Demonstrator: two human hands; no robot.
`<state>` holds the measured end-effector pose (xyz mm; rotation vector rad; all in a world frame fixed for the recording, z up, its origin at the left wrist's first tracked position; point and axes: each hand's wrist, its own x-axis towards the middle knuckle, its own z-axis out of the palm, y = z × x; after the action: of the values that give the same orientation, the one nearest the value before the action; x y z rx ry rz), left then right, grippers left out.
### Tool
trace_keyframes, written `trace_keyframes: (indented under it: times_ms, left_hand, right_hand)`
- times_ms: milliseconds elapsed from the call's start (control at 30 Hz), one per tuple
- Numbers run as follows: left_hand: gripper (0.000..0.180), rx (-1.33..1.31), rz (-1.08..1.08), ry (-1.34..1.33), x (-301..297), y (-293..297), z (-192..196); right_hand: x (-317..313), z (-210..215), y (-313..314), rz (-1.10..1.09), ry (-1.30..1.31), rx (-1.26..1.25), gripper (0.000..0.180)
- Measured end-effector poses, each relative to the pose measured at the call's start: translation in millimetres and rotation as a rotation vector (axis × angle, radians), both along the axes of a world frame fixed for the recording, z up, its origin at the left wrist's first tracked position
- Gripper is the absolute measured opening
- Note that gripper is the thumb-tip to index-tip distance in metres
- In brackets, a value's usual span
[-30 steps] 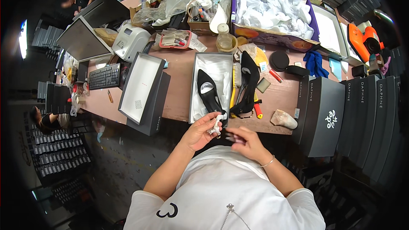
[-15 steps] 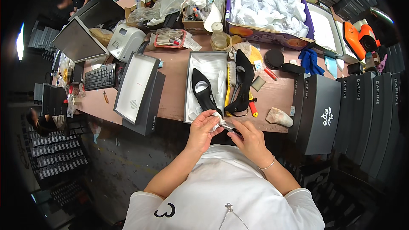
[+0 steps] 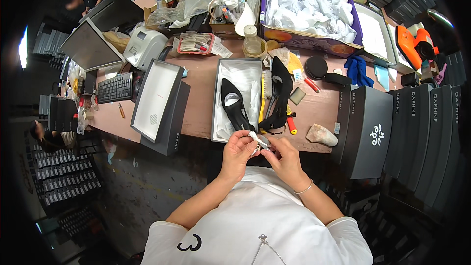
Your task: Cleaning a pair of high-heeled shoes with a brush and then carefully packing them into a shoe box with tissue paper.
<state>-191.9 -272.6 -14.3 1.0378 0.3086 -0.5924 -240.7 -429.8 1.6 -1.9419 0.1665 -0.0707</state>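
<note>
Wrapping (image 3: 253, 136), white and crumpled, is pinched in the left hand (image 3: 236, 155), seemingly for steadiness, beside a small greyish object (image 3: 265, 143) gripped by the right hand (image 3: 286, 158), with the black shoe (image 3: 236, 112) in an open box (image 3: 215, 113) just beyond the left hand, heel end nearest.

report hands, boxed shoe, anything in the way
Left hand pinching white wrapping. Right hand gripping small grey item. Black shoe in open box. Second shoe beside box, not blocking.

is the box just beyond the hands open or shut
Open: the box has nothing closing its top, so the white paper inside shows, with a black shoe over it.
</note>
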Motion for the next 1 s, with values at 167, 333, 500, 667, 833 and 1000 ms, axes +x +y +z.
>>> trace_keyframes:
  times_ms: [167, 333, 500, 667, 833, 1000]
  left_hand:
    - [0.034, -0.009, -0.057, -0.021, -2.6, -2.1, 5.6]
    - [0.033, 0.014, -0.089, -0.077, -5.7, 0.0, -1.3]
    - [0.031, 0.014, -0.12, -0.055, -5.3, 2.8, -0.9]
    - [0.026, -0.092, -0.023, 0.161, 0.0, 7.1, 6.3]
    - [0.021, -0.024, -0.07, 0.154, -2.0, 17.2, -1.1]
    - [0.029, 0.018, -0.092, 0.045, -4.6, 13.7, 6.3]
  right_hand:
    - [-0.6, -4.5, 3.0, -0.025, 0.008, 0.112, 0.035]
    - [3.3, -2.8, 3.3, 0.005, 0.038, 0.109, 0.032]
    - [5.5, -1.5, 1.9, 0.043, -0.04, 0.006, 0.028]
    - [2.7, -22.6, -0.9, -0.18, 0.135, 0.459, 0.03]
    - [-2.8, -20.9, -6.3, -0.055, 0.475, 0.797, 0.033]
    - [-1.0, -19.8, 0.6, -0.005, 0.129, 0.305, 0.036]
